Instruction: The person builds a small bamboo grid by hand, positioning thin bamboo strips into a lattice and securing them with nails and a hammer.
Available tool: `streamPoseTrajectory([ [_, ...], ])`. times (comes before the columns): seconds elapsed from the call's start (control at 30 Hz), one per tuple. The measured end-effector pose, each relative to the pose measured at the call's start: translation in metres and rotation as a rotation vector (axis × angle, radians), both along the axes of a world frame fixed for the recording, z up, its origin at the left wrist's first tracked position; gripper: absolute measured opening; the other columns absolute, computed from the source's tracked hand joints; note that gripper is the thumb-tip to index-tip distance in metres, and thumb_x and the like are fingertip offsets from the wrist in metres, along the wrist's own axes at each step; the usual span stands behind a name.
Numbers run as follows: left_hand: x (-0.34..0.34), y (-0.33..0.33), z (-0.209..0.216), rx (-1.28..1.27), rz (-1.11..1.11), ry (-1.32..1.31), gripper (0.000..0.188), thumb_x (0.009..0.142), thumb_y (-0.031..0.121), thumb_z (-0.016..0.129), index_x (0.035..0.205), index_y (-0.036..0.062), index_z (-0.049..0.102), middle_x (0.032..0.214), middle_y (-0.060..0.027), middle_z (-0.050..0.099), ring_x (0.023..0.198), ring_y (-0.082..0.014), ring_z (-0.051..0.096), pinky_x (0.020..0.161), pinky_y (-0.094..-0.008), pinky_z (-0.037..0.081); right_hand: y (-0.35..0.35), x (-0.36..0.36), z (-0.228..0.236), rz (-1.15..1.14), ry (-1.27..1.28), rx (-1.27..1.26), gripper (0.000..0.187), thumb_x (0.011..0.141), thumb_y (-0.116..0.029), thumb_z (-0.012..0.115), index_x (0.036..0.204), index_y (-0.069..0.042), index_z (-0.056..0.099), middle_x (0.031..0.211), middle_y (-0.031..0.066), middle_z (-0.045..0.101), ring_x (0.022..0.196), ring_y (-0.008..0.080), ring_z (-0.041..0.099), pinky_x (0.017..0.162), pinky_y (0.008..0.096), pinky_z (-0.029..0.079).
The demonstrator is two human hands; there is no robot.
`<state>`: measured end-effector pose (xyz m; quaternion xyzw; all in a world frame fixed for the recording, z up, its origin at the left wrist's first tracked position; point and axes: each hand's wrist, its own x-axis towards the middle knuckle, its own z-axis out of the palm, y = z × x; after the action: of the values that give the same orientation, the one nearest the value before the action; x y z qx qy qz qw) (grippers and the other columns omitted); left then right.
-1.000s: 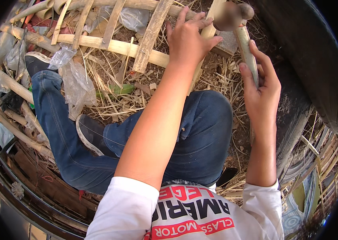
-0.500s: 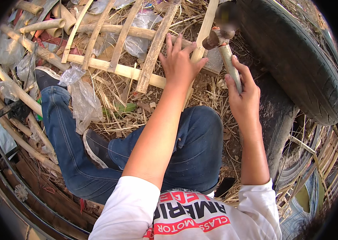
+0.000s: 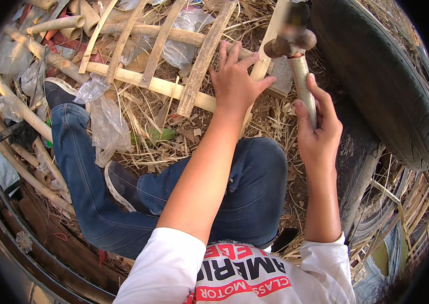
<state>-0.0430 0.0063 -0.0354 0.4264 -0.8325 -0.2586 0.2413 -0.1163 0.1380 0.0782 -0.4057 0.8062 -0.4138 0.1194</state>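
Note:
My right hand (image 3: 317, 133) grips the pale wooden handle of a hammer (image 3: 295, 53), whose blurred metal head is raised just above a light wooden slat (image 3: 269, 48). My left hand (image 3: 235, 83) lies flat with spread fingers on that slat, right beside the hammer head. The slat belongs to a rough frame of wooden strips (image 3: 146, 81) lying on straw-covered ground. I sit cross-legged in blue jeans (image 3: 123, 202), and my left shoe (image 3: 57, 91) rests near the frame's left end.
A large black tyre (image 3: 377, 81) stands close on the right. Clear plastic bags (image 3: 100, 124) lie by my left leg. Bamboo poles (image 3: 16, 106) pile up at the left, and cane strips (image 3: 407, 213) sit at the lower right.
The hammer head has shifted from higher up down toward the slat. My left hand has stayed pressed on the wood while the view moved slightly.

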Motion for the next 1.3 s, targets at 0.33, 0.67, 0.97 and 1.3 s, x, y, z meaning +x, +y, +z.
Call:
streamPoseTrajectory([
  [0.33, 0.0, 0.0, -0.008, -0.041, 0.015, 0.032, 0.064, 0.055, 0.049, 0.088, 0.107, 0.0158, 0.074, 0.138, -0.0114, 0.054, 0.14, -0.0337, 0.034, 0.105, -0.0633, 0.032, 0.004, 0.0, -0.012, -0.013, 0.043, 0.011, 0.039, 0.089, -0.003, 0.065, 0.126, -0.011, 0.059, 0.096, 0.0236, 0.069, 0.085, 0.0242, 0.072, 0.071, 0.0307, 0.053],
  [0.67, -0.001, -0.007, -0.009, -0.004, 0.008, 0.046, 0.067, 0.056, 0.053, 0.087, 0.11, 0.0167, 0.073, 0.139, -0.0106, 0.053, 0.139, -0.0309, 0.036, 0.107, -0.0561, 0.034, 0.0, -0.016, -0.024, -0.039, -0.098, 0.216, 0.038, 0.09, -0.005, 0.065, 0.127, -0.012, 0.059, 0.086, 0.0133, 0.072, 0.068, 0.0095, 0.059, 0.063, 0.0266, 0.048],
  [0.97, 0.003, -0.005, 0.009, 0.057, -0.062, -0.116, 0.075, 0.058, 0.057, 0.084, 0.119, 0.0162, 0.069, 0.144, -0.0127, 0.048, 0.143, -0.0315, 0.03, 0.11, -0.0585, 0.029, 0.009, -0.009, -0.003, -0.121, -0.237, 0.189, 0.038, 0.091, -0.006, 0.064, 0.128, -0.009, 0.057, 0.088, 0.0141, 0.071, 0.078, 0.0084, 0.06, 0.072, 0.0265, 0.048],
  [1.3, 0.009, 0.015, 0.06, 0.225, -0.085, -0.577, 0.073, 0.076, 0.054, 0.074, 0.118, -0.0013, 0.051, 0.117, -0.0214, 0.064, 0.117, -0.0319, 0.057, 0.098, -0.052, 0.035, -0.006, -0.015, -0.003, -0.014, -0.094, 0.196, 0.036, 0.092, -0.009, 0.063, 0.127, -0.01, 0.056, 0.092, 0.0212, 0.069, 0.08, 0.0215, 0.07, 0.072, 0.0316, 0.051],
])
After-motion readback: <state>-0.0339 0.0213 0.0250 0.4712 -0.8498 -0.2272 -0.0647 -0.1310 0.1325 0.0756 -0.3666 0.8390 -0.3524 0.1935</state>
